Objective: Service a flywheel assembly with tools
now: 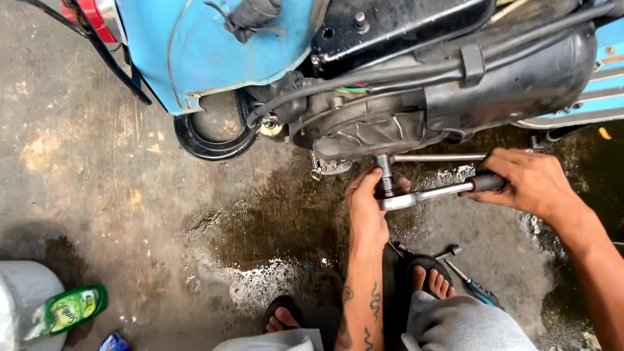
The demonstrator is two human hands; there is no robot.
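Observation:
A blue scooter (214, 45) stands over wet concrete, its dark engine case (370, 127) facing me. A chrome ratchet wrench (429, 193) with a socket (385, 170) points up into the underside of the engine. My left hand (365, 207) cups the ratchet head and socket. My right hand (530, 182) grips the black handle end of the wrench, out to the right. A thin metal rod (439, 157) runs level just above the wrench.
A black tyre (211, 140) shows under the blue panel. Oily water spreads over the floor (286, 227). A screwdriver with a blue handle (478, 289) lies by my sandalled feet. A green bottle (71, 311) rests by a white container (23, 292) at lower left.

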